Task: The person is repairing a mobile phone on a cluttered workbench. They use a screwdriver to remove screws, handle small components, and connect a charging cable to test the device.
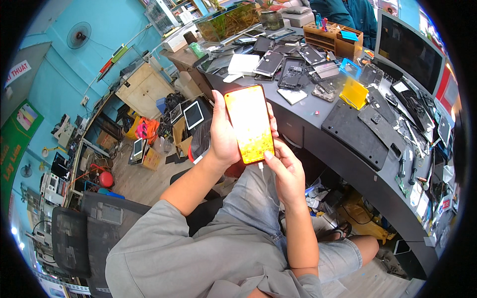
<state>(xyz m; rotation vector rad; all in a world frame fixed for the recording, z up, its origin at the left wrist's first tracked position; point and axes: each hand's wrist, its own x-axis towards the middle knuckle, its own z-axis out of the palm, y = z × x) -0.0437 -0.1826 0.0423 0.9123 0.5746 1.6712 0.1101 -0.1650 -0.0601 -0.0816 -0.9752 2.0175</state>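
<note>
A smartphone point(247, 121) with a bright, washed-out screen, yellow toward its lower end, is held upright above my lap. My left hand point(223, 131) grips its left edge, with the thumb along that side and the fingers behind it. Round the lower right corner closes my right hand point(288, 166), its thumb on the bottom of the screen and fingertips showing at the right edge. A white charging cable point(262, 171) is plugged into the phone's bottom end and hangs down toward my legs. What the screen displays is too overexposed to read.
A curved dark desk point(303, 111) ahead and right carries several phone parts, a yellow stand point(354, 93), a black laptop lid point(355, 134) and screwdrivers. Behind stand a wooden organizer point(333, 39) and a monitor point(410, 52). Boxes and a white tablet point(194, 115) lie at left; an office chair point(72, 241) is beside me.
</note>
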